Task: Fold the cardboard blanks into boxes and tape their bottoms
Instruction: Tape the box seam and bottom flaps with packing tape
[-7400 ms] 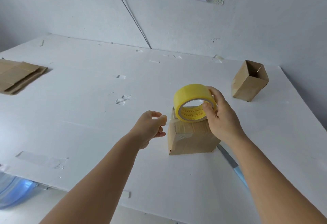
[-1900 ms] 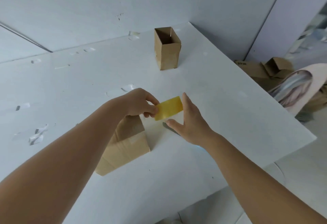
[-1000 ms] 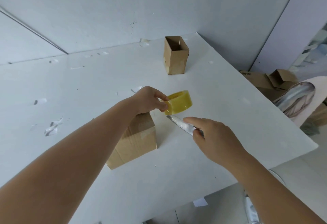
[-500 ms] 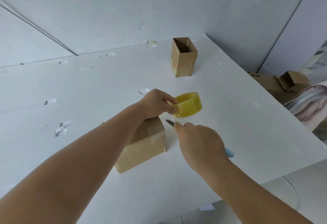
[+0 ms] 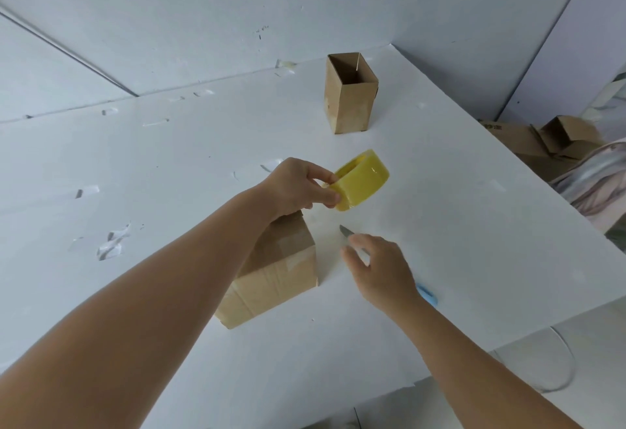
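No legible text or labels anywhere

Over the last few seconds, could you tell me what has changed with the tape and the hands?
The tape roll passed from the right hand to the left hand, which holds it clear of the taped box. The right hand went down onto the blade tool. The open box stayed upright.
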Demonstrator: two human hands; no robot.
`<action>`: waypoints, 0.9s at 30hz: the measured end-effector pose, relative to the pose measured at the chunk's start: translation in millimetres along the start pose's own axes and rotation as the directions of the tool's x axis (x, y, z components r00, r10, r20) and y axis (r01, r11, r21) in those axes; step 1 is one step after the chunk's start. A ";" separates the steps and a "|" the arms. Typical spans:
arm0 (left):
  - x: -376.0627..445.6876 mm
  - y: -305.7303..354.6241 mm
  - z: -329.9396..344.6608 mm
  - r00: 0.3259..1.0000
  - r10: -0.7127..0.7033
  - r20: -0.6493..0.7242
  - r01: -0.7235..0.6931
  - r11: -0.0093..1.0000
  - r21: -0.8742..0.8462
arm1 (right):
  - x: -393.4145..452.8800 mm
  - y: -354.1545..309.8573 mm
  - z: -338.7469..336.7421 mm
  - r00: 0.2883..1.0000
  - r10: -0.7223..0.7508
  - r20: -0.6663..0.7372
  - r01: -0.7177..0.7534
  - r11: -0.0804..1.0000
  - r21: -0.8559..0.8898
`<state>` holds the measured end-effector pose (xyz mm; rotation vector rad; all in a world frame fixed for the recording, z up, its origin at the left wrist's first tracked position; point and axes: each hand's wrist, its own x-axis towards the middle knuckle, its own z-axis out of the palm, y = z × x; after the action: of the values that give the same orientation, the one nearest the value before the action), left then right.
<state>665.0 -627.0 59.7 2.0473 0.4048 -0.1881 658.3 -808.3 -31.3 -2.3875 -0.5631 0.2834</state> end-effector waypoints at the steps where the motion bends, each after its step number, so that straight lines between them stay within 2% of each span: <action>1: -0.2 0.7 0.6 1.000 -0.001 0.001 0.001 1.000 0.005 | 0.7 -12.8 -3.7 0.998 0.058 0.039 -0.066 0.961 0.268; 2: -0.7 1.1 1.1 1.000 -0.001 0.002 0.001 1.000 0.010 | 1.4 -26.9 -7.9 0.989 0.099 0.107 -0.137 0.878 0.458; 4: -1.4 1.7 1.5 1.000 -0.003 0.000 0.003 1.000 0.012 | 7.1 -46.4 -4.4 0.966 0.123 0.226 -0.243 0.721 0.649; 8: -2.2 2.8 1.6 1.000 -0.014 -0.008 0.014 1.000 0.001 | 18.9 -64.9 12.0 0.924 0.244 0.293 -0.371 0.400 0.838; 11: -1.6 2.8 1.5 1.000 -0.028 -0.002 0.028 1.000 -0.008 | 23.0 -68.1 18.3 0.896 0.298 0.329 -0.407 0.256 0.877; 13: -1.0 1.4 2.6 0.999 -0.040 -0.002 0.040 0.999 -0.004 | 23.3 -70.7 23.2 0.888 0.331 0.319 -0.400 0.214 0.891; 17: 2.6 -0.6 7.3 0.998 -0.045 -0.035 0.045 0.999 0.005 | 18.8 -74.6 33.0 0.880 0.369 0.298 -0.388 0.202 0.899; 21: 4.6 1.2 6.1 0.994 -0.026 -0.108 0.013 0.993 -0.118 | 13.8 -76.3 32.9 0.875 0.390 0.288 -0.371 0.158 0.915; 27: -11.2 0.3 -8.8 0.953 0.042 -0.299 -0.160 0.911 -0.381 | 14.7 -76.1 34.9 0.893 0.366 0.263 -0.342 0.169 0.924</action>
<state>654.4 -621.8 67.7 1.6811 0.4692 0.2440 635.0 -729.6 -9.2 -1.1901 0.2487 0.6048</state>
